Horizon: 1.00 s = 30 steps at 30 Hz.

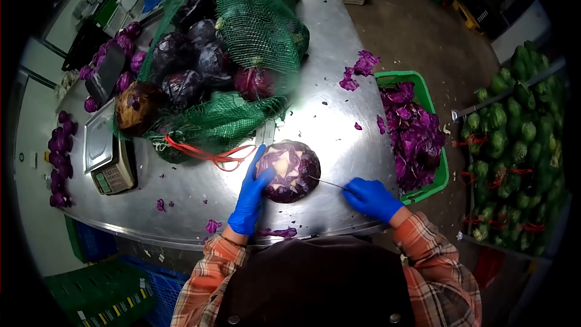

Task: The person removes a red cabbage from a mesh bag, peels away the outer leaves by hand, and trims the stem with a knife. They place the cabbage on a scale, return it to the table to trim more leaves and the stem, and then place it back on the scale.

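A red cabbage (288, 171) rests on the steel table (339, 127) near its front edge, its pale cut stem side facing up. My left hand (249, 197), in a blue glove, lies against the cabbage's left side with the thumb over its top; the fingers are spread. My right hand (374, 198), also gloved in blue, is closed round the handle end of a thin knife (330, 183). The blade points left and its tip meets the cabbage's right side. Purple leaf scraps (278, 232) lie in front of the cabbage.
Behind the cabbage, a green net bag (254, 24) holds several red cabbages. A scale (108, 151) stands at the left, with small purple cabbages (60, 157) beyond. A green crate (445, 172) of purple leaves is at the right edge; bagged green vegetables (514, 145) stand farther right.
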Each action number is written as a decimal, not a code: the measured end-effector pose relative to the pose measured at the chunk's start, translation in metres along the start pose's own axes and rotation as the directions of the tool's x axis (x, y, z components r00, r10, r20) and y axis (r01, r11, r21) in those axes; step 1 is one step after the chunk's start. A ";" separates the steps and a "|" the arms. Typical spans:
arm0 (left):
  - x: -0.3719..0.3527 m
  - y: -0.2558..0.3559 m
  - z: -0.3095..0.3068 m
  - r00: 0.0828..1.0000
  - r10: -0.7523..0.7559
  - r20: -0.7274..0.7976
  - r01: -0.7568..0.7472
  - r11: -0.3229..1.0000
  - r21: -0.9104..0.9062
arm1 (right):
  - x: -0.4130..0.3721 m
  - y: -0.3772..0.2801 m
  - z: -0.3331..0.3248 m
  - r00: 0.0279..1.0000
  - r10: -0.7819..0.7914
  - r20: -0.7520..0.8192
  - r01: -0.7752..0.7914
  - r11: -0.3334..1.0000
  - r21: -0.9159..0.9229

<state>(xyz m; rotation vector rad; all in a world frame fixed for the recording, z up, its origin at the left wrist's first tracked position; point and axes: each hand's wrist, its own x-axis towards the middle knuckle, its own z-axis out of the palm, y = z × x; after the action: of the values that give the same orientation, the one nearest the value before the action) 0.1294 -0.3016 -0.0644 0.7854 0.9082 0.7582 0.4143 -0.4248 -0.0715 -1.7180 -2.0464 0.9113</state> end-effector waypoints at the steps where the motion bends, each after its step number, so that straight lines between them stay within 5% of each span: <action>1: 0.000 0.000 -0.003 1.000 0.009 0.019 -0.009 1.000 -0.026 | -0.012 0.013 -0.002 0.996 0.054 0.065 -0.049 0.996 -0.072; 4: -0.001 0.003 -0.010 0.995 -0.037 0.091 0.042 0.998 -0.048 | -0.036 0.027 -0.016 0.988 0.114 0.101 -0.116 0.993 0.010; 8: 0.008 0.016 -0.004 0.982 -0.022 0.190 0.000 0.994 0.113 | 0.001 -0.017 -0.027 0.999 -0.020 -0.042 0.025 0.991 0.132; 12: 0.011 0.019 -0.010 0.971 -0.035 0.237 -0.016 0.978 0.210 | 0.011 0.002 -0.016 0.994 -0.112 0.014 0.112 0.994 0.001; 16: 0.014 0.022 -0.020 0.941 -0.102 0.322 0.049 0.984 0.169 | -0.036 0.040 -0.029 0.967 0.133 0.217 -0.109 0.987 -0.117; 18: 0.028 0.025 -0.020 0.892 -0.092 0.442 -0.016 0.972 0.236 | -0.039 0.046 -0.024 0.995 0.082 0.065 -0.089 0.988 0.125; 21: 0.041 0.051 0.003 0.796 -0.196 0.573 -0.060 0.916 0.397 | -0.007 0.000 0.003 0.969 0.235 -0.077 -0.149 0.804 0.576; 22: 0.041 0.053 0.010 0.836 -0.226 0.500 0.038 0.933 0.358 | 0.007 -0.015 0.012 0.956 0.290 -0.043 -0.185 0.711 0.679; 24: 0.042 0.029 -0.001 0.978 0.012 0.210 -0.126 0.833 0.539 | 0.027 -0.036 0.024 0.925 0.377 0.046 -0.236 0.476 0.847; 25: 0.025 0.027 0.005 0.989 -0.106 0.100 0.063 0.930 0.363 | 0.027 -0.040 0.025 0.916 0.397 0.052 -0.242 0.445 0.862; 26: 0.014 0.011 0.000 0.990 -0.115 0.077 0.094 0.967 0.238 | 0.022 -0.041 0.031 0.916 0.397 0.053 -0.286 0.557 0.780; 28: -0.009 -0.002 0.010 0.997 0.047 -0.062 -0.031 0.972 0.235 | 0.014 -0.045 0.046 0.960 0.251 -0.122 -0.113 0.749 0.653; 30: -0.014 0.001 0.011 0.997 0.059 -0.040 -0.060 0.998 -0.012 | 0.011 -0.047 0.042 0.976 0.172 -0.134 -0.063 0.810 0.583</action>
<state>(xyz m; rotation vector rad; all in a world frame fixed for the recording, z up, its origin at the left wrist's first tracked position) 0.1335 -0.3162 -0.0539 0.7906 0.9178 0.8339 0.3508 -0.4289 -0.0742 -1.5206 -1.3553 1.2100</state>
